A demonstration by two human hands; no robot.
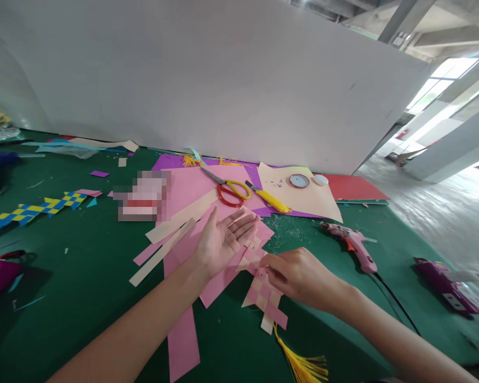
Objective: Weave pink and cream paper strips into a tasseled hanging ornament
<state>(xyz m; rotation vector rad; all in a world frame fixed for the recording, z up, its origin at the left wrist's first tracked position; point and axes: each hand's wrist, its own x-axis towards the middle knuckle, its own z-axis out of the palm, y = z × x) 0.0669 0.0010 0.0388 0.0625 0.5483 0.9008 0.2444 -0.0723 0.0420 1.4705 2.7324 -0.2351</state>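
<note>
My left hand (225, 239) is held palm up over pink paper (183, 260), fingers stretched out, with a tiny dark item on the palm. Beside it, the thumb and index finger of my right hand (299, 271) are pressed together at the woven pink and cream paper strip (263, 292). What they pinch is too small to make out. Small dark dots show on the woven piece, and a yellow tassel (303, 361) hangs from its lower end. Cream strips (163, 259) lie left of my left hand.
Scissors (227, 191), a yellow cutter (269, 198) and a round tin (299, 181) lie on paper sheets at the back. A pink glue gun (355, 244) and a purple device (451, 287) sit at right. A blue and yellow woven strip (35, 210) is at left. A white panel (207, 80) stands behind.
</note>
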